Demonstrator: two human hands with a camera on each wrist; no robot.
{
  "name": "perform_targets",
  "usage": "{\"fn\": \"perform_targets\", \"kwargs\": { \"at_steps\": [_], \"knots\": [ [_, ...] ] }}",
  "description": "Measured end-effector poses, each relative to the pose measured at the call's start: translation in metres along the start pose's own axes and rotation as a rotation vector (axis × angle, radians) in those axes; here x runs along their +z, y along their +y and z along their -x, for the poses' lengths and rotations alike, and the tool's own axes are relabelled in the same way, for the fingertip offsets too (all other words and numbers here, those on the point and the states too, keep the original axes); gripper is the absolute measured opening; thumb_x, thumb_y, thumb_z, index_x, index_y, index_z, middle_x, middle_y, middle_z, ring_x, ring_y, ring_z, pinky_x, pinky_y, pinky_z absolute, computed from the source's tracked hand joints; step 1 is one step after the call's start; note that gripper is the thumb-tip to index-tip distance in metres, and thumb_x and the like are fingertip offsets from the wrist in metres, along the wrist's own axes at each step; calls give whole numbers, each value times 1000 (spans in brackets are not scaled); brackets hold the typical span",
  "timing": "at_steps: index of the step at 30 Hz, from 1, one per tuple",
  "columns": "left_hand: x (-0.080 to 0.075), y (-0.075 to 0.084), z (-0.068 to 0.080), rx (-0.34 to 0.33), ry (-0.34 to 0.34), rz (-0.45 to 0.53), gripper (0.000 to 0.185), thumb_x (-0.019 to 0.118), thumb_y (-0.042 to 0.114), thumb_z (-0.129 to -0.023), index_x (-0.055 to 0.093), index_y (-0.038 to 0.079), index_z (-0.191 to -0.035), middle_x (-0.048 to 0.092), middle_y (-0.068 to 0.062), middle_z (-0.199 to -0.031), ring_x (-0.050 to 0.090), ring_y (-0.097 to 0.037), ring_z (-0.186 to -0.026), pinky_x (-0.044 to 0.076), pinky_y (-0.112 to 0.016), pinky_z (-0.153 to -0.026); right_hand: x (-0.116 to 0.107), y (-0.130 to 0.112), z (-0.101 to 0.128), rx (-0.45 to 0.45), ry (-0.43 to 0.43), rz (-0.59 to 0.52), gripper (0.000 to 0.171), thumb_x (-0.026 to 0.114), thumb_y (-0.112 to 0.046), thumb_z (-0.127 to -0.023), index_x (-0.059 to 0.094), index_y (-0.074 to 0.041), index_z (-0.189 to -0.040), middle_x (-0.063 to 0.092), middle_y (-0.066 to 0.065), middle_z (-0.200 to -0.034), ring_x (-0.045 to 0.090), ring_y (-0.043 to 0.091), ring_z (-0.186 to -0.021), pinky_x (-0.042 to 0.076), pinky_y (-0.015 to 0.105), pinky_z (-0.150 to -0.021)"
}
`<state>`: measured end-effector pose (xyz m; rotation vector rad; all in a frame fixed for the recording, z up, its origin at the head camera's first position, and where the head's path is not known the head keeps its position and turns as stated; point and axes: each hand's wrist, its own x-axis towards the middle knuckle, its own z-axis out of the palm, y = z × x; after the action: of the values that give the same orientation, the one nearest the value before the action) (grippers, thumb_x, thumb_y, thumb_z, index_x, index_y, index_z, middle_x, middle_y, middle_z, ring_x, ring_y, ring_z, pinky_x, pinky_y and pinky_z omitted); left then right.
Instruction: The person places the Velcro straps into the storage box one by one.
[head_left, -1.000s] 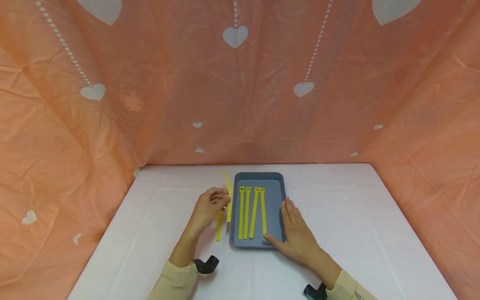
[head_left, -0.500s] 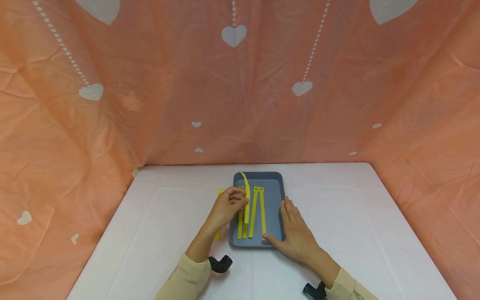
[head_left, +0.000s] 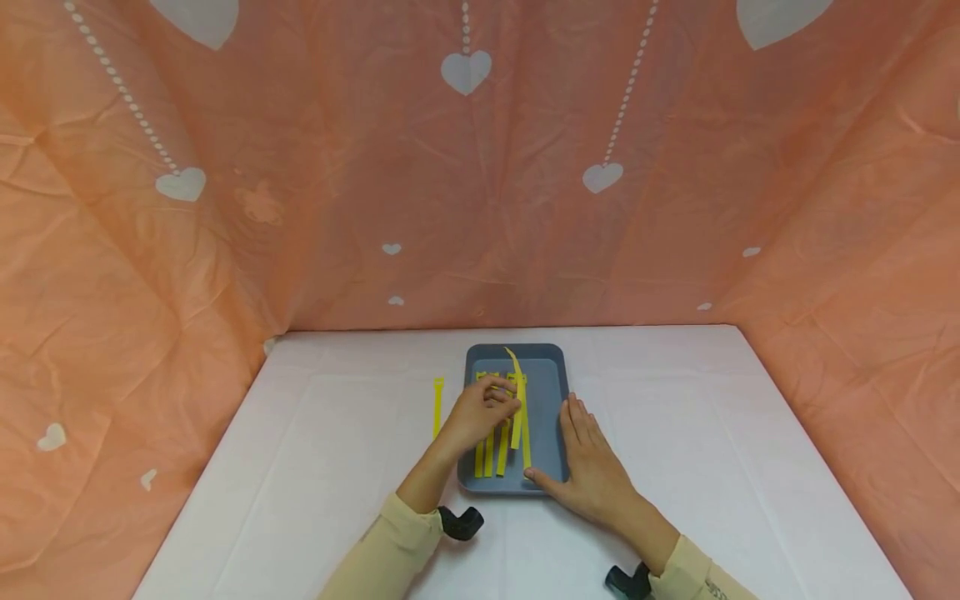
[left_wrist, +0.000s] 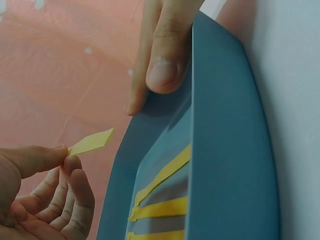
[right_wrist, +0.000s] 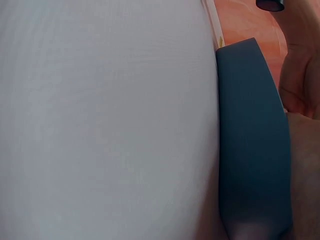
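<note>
My left hand pinches a yellow hook-and-loop cable tie between thumb and fingertips, held above the grey-blue tray. In the left wrist view, one end of that cable tie sticks out past the thumb. Several more yellow cable ties lie lengthwise in the tray, partly covered by the left hand. At the tray's right edge rests my right hand, fingers straight along the outside and the thumb over the near right part. The right wrist view shows mostly the tray's outer wall.
One more yellow cable tie lies on the white tabletop left of the tray, its near end hidden by the left wrist. An orange curtain with white hearts stands behind and along both sides of the table.
My left hand has carried the pinched cable tie rightward from beside the tray's left edge to over its right half. The right hand has stayed on the tray's edge.
</note>
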<state>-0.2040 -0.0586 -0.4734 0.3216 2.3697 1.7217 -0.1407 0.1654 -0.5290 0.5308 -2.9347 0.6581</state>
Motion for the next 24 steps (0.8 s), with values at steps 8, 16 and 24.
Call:
{"fn": "perform_targets", "kwargs": {
  "at_steps": [8, 16, 24],
  "knots": [
    [13, 1, -8, -10, -10, -16, 28, 75, 16, -103, 67, 2, -126, 75, -15, -108, 77, -29, -92, 65, -46, -82, -1, 0, 0, 0, -9, -12, 120, 67, -73, -93, 19, 11, -165, 12, 25, -177, 14, 41, -164, 20, 54, -131],
    [27, 1, -13, -24, -18, -73, 27, 76, 18, -102, 68, 4, -124, 77, -11, -105, 77, -29, -87, 58, -31, -66, -1, 1, 0, 0, -10, -15, 120, 67, -73, -93, 19, 11, -165, 12, 25, -177, 14, 41, -164, 20, 54, -131],
    [42, 0, -14, -61, -38, -64, 22, 77, 16, -101, 68, 6, -118, 77, -5, -93, 71, -21, -76, 51, -26, -61, 1, 4, -1, -14, 3, -3, 120, 67, -73, -94, 19, 11, -165, 12, 26, -176, 15, 42, -164, 21, 55, -131]
  ]
}}
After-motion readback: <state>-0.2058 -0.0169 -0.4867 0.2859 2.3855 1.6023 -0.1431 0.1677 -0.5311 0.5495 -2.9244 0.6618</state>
